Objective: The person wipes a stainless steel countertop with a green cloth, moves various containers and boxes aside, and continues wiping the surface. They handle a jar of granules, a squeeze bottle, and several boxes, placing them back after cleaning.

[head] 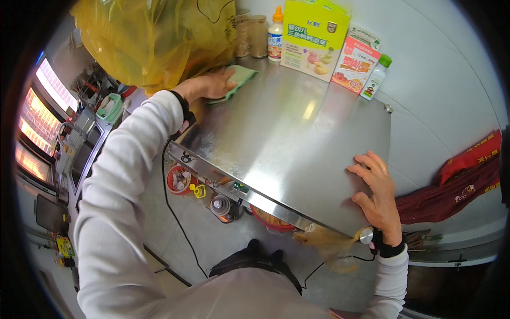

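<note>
My left hand [215, 84] lies on a light green cloth [240, 79] at the back left of a stainless steel table [287, 131], beside a large yellow plastic bag [155, 44]. Whether its fingers grip the cloth or only press it down does not show clearly. Over at the table's right side, my right hand [374, 191] rests with fingers spread and holds nothing. Whitish smears mark the steel near the front left edge.
Against the wall stand two jars [258, 36], an orange-capped bottle [275, 36], a yellow-green box [314, 40], a pink box [354, 65] and a green-capped bottle [376, 77]. Containers sit below the front edge, by a thermos-like vessel [221, 206]. A plastic bag [330, 243] hangs at the front right corner.
</note>
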Demonstrator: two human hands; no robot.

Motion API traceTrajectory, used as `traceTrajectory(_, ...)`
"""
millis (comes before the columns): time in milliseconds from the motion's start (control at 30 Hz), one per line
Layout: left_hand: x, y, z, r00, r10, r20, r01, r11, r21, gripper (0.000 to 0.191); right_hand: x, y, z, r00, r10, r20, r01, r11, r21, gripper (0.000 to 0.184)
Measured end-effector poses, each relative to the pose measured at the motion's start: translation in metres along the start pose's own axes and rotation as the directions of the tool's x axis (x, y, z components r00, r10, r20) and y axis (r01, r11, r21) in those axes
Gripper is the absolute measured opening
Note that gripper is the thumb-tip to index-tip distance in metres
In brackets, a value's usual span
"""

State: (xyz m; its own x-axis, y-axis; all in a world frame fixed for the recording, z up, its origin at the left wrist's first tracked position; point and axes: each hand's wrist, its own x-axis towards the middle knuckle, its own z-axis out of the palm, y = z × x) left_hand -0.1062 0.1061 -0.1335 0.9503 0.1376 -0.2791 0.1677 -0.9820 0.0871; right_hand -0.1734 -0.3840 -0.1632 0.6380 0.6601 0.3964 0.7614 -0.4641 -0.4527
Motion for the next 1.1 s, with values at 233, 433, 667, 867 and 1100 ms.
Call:
traceTrajectory(233, -0.057, 0.073, 0.052, 0.891, 0.442, -0.1, -0.418, 0.887, 0.198, 0.089, 0.001, 0.002, -0.001, 0.998, -0.052, -0.019, 0.052, 0.998, -0.024, 0.05)
traceTrajectory(433, -0.143, -0.005, 0.071, 0.909, 0.297, -0.292, -0.314, 0.949, -0.012, 0.067, -0.001, 0.004, -0.001, 0.999, -0.039, -0.015, 0.039, 0.999, -0.001, 0.05)
traceTrajectory(667, -0.158, -0.03, 0.088, 0.886, 0.073, -0.457, -0.128, 0.988, -0.091, 0.062, -0.005, 0.014, 0.002, 0.992, -0.102, -0.078, 0.104, 0.994, 0.018, 0.048)
traceTrajectory(867, -0.192, 0.184, 0.113, 0.742, 0.492, -0.455, -0.56, 0.828, -0.018, 0.066, -0.006, 0.012, 0.002, 0.992, -0.106, -0.075, 0.106, 0.994, 0.001, 0.05)
traceTrajectory(1100, -0.203, 0.241, 0.123, 0.595, 0.617, -0.515, -0.723, 0.691, -0.006, 0.071, -0.01, 0.018, 0.009, 0.991, -0.101, -0.093, 0.105, 0.994, 0.039, 0.05)
